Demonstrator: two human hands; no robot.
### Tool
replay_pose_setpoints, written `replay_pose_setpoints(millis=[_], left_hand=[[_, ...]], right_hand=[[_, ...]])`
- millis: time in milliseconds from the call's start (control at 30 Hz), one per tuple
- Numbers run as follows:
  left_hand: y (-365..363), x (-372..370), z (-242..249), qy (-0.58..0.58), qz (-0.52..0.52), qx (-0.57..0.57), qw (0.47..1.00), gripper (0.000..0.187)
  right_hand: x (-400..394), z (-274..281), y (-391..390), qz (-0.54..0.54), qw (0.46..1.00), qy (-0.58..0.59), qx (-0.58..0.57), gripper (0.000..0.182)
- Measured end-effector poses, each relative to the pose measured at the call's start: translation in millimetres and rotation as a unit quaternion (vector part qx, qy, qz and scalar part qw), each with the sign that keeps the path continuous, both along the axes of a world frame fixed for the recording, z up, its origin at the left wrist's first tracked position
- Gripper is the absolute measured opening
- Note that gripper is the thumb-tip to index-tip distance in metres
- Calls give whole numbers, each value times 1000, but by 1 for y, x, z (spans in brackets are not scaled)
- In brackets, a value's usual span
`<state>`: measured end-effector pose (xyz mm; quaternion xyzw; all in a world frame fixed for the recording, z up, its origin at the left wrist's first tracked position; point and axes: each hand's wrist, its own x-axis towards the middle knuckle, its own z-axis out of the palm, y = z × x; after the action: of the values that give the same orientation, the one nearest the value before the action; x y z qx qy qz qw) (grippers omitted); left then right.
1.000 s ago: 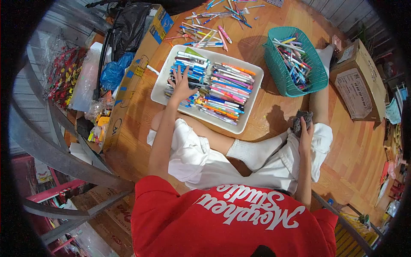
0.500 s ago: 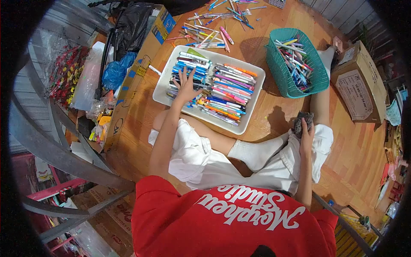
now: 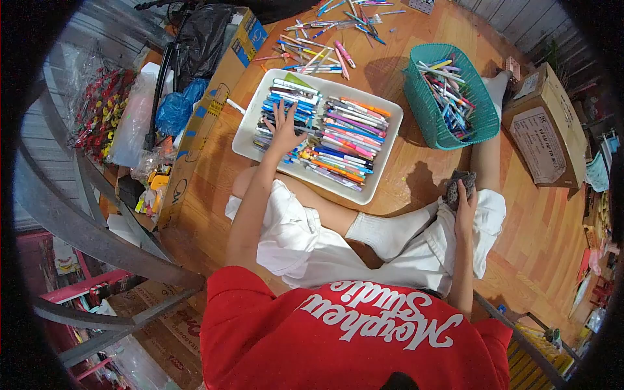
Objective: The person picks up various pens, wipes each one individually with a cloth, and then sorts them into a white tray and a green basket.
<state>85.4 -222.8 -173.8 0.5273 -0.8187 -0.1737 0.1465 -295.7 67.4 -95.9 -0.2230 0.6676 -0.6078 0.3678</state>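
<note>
My left hand (image 3: 284, 136) lies over the left row of pens (image 3: 292, 99) in a white tray (image 3: 242, 144), its fingers spread and touching the pens. A second row of pens and markers (image 3: 354, 133), in many colours, fills the right side of the same tray. Near my right knee, my right hand (image 3: 465, 207) is closed around a crumpled dark grey cloth (image 3: 460, 184). The tray sits on the wooden floor in front of my crossed legs.
A teal basket (image 3: 422, 127) of loose pens stands right of the tray. More pens (image 3: 318, 55) lie scattered on the floor beyond it. An opened cardboard box (image 3: 543, 133) is at the right, and a long carton wall (image 3: 195, 140) runs along the left.
</note>
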Motion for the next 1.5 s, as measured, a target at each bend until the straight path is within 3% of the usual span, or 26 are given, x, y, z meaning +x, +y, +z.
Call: replay_pose_setpoints(millis=[533, 1500], left_hand=[[4, -8, 2, -28, -31, -6, 999, 99], [2, -5, 2, -62, 32, 27, 997, 104]], right_hand=[[-6, -11, 3, 3, 1000, -14, -5, 26], [-1, -5, 0, -11, 1000, -2, -6, 24]])
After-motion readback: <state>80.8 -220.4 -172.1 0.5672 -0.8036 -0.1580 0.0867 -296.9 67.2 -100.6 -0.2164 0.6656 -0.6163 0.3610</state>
